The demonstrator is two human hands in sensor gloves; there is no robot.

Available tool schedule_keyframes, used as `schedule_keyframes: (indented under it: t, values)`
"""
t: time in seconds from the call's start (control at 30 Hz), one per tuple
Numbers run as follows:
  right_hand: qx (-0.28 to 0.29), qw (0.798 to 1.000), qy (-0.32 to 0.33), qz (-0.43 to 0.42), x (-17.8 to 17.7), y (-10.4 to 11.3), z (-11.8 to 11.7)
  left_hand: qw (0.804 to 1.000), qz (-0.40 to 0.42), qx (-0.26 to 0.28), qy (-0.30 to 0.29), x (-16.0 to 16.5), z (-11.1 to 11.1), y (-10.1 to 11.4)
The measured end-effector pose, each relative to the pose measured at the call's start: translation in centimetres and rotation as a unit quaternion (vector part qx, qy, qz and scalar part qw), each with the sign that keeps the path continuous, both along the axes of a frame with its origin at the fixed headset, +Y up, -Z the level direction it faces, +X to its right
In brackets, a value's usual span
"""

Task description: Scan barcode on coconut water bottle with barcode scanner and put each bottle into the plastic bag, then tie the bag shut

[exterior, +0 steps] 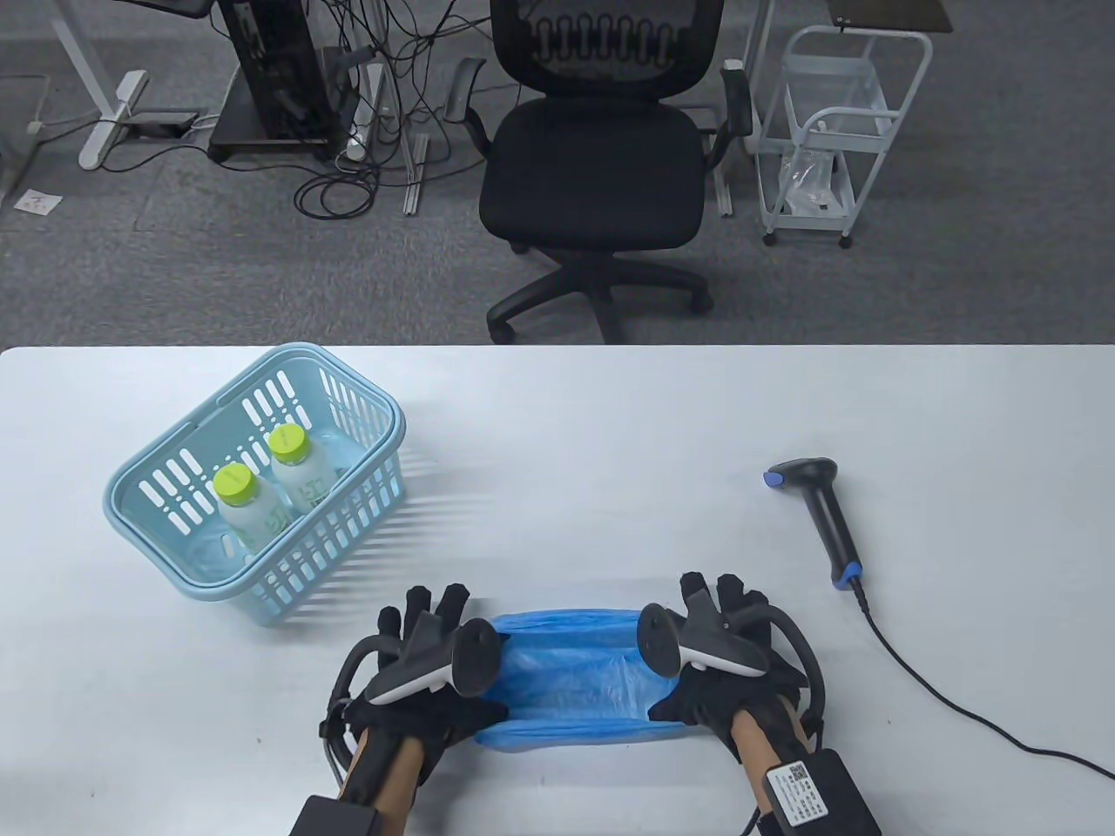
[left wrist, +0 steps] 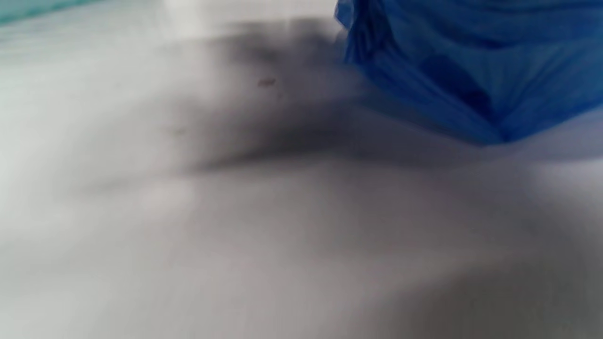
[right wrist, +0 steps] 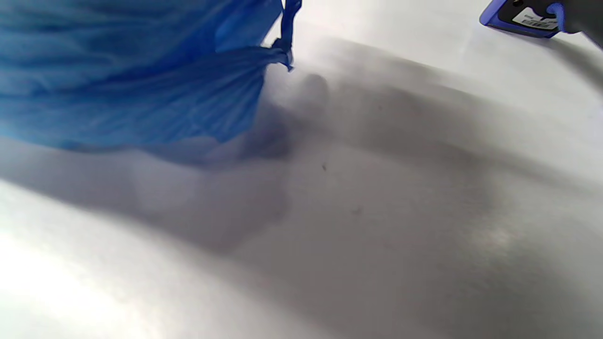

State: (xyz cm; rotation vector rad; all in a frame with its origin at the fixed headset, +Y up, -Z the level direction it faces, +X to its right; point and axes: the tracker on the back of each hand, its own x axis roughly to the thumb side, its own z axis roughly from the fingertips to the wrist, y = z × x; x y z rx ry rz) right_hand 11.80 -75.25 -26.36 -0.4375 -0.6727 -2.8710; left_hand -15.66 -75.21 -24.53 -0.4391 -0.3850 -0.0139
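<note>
The left hand (exterior: 418, 670) and right hand (exterior: 723, 662) each gripped one end of the blue plastic bag (exterior: 575, 679), which lay flat on the counter (exterior: 610, 453). Two coconut water bottles (exterior: 261, 496) stood in the basket (exterior: 157, 488). The barcode scanner (exterior: 819, 514) lay apart, near the right hand.

Both hands are down on the blue plastic bag (exterior: 579, 679), left hand (exterior: 418, 670) at one end, right hand (exterior: 727, 657) at the other. Two coconut water bottles (exterior: 266, 492) stand in the basket (exterior: 348, 514). Barcode scanner (exterior: 819, 514) lies off to the right.
</note>
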Motion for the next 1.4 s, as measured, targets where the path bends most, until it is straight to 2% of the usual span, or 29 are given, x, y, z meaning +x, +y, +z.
schedule_keyframes:
  t: [0.13, 0.3, 0.4, 0.47, 0.57, 0.63, 0.73, 0.8, 0.9, 1.07, 1.23, 1.4]
  values:
    - [-0.003, 0.995, -0.011, -0.095, 1.2, 1.4, 0.2, 0.991, 0.123, 0.047, -0.008, -0.5, 1.1, 3.4]
    - [-0.017, 0.977, -0.016, -0.212, 3.3, 4.6, 1.0, 0.979, 0.134, 0.152, -0.011, -1.7, 2.7, 6.1]
    - [0.042, 0.960, -0.031, -0.274, 5.3, 7.9, 1.1, 0.976, 0.138, 0.168, 0.009, -2.3, 2.8, 5.9]
    - [0.093, 0.955, -0.071, -0.273, 6.7, 9.6, 0.8, 0.979, 0.115, 0.169, 0.017, -2.4, 2.7, 5.4]
    - [0.151, 0.942, -0.130, -0.269, 9.1, 11.3, -0.5, 0.983, 0.062, 0.172, 0.026, -2.3, 2.7, 5.0]
    - [0.186, 0.926, -0.191, -0.267, 10.9, 11.7, -1.9, 0.984, 0.033, 0.172, 0.031, -2.1, 2.8, 4.8]
    - [0.198, 0.905, -0.269, -0.263, 13.6, 10.9, -4.5, 0.986, -0.005, 0.163, 0.033, -1.9, 3.1, 4.6]
    - [0.189, 0.901, -0.300, -0.250, 14.7, 9.9, -5.9, 0.986, -0.005, 0.159, 0.039, -1.9, 3.2, 4.6]
    - [0.154, 0.899, -0.351, -0.211, 16.7, 7.1, -8.6, 0.987, 0.003, 0.151, 0.049, -2.1, 3.5, 4.7]
    - [0.090, 0.894, -0.395, -0.193, 18.6, 3.1, -11.8, 0.987, 0.010, 0.148, 0.065, -2.9, 3.6, 4.7]
    - [0.031, 0.887, -0.418, -0.195, 19.1, 1.1, -13.9, 0.988, 0.004, 0.139, 0.073, -3.2, 3.3, 4.5]
    - [-0.003, 0.885, -0.427, -0.184, 19.0, -0.3, -14.9, 0.988, 0.004, 0.140, 0.070, -3.0, 3.3, 4.5]
